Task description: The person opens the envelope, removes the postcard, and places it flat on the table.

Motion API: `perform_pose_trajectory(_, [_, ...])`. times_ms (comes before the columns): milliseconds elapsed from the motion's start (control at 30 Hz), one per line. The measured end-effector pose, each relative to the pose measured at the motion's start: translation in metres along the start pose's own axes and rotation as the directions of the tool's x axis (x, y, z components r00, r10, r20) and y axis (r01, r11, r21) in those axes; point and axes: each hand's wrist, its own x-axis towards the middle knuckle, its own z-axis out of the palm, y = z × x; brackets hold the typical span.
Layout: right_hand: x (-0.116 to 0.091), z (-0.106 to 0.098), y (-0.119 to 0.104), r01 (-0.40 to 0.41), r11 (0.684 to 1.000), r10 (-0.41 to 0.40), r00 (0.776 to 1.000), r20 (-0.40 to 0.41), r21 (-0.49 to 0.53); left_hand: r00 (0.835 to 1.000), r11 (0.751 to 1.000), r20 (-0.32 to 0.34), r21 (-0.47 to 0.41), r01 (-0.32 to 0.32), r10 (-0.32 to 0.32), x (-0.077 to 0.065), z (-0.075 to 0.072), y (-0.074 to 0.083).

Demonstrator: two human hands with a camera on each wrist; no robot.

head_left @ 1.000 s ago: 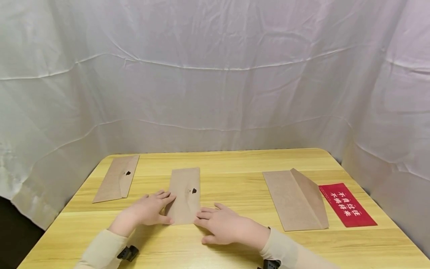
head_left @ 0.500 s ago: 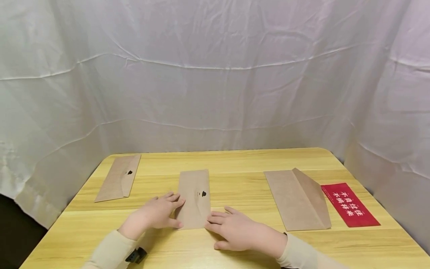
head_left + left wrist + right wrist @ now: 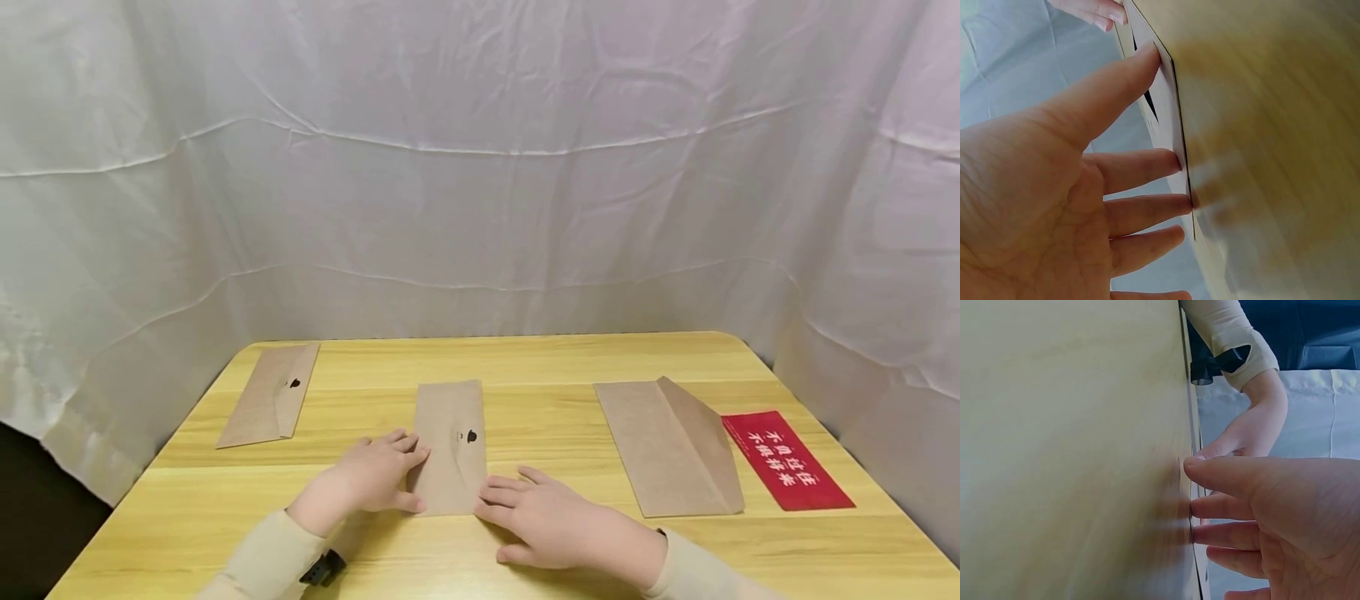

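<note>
A brown paper envelope (image 3: 448, 417) with its flap folded down and a small black hat-shaped mark lies flat on the wooden table. My left hand (image 3: 375, 477) rests along its left edge, thumb at the near left corner and fingertips on the side. At the near right corner, the fingertips of my right hand (image 3: 547, 518) touch the envelope's edge, while that thumb lies apart on the table. In the left wrist view, straight fingers of the left hand (image 3: 1104, 181) meet the edge of the envelope (image 3: 1169, 112). Extended fingers of the right hand (image 3: 1260, 519) appear in the right wrist view.
Another folded envelope (image 3: 262, 400) lies at the far left of the table (image 3: 540, 367). To the right is an envelope (image 3: 652, 450) with its flap unfolded, and beside it a red card (image 3: 787, 462) with white characters. A pale curtain (image 3: 480, 208) surrounds the table's back and sides.
Both hands have moved to the right together, and the middle envelope has slid right and slightly nearer with them. The other envelopes and the red card shift only slightly with the camera.
</note>
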Motion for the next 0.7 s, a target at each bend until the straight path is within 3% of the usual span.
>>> perform_pose_trajectory(700, [-0.028, 0.003, 0.005, 0.001, 1.0, 0.0, 0.999, -0.048, 0.008, 1.0, 0.993, -0.001, 0.119, -0.005, 0.006, 0.008, 0.003, 0.029])
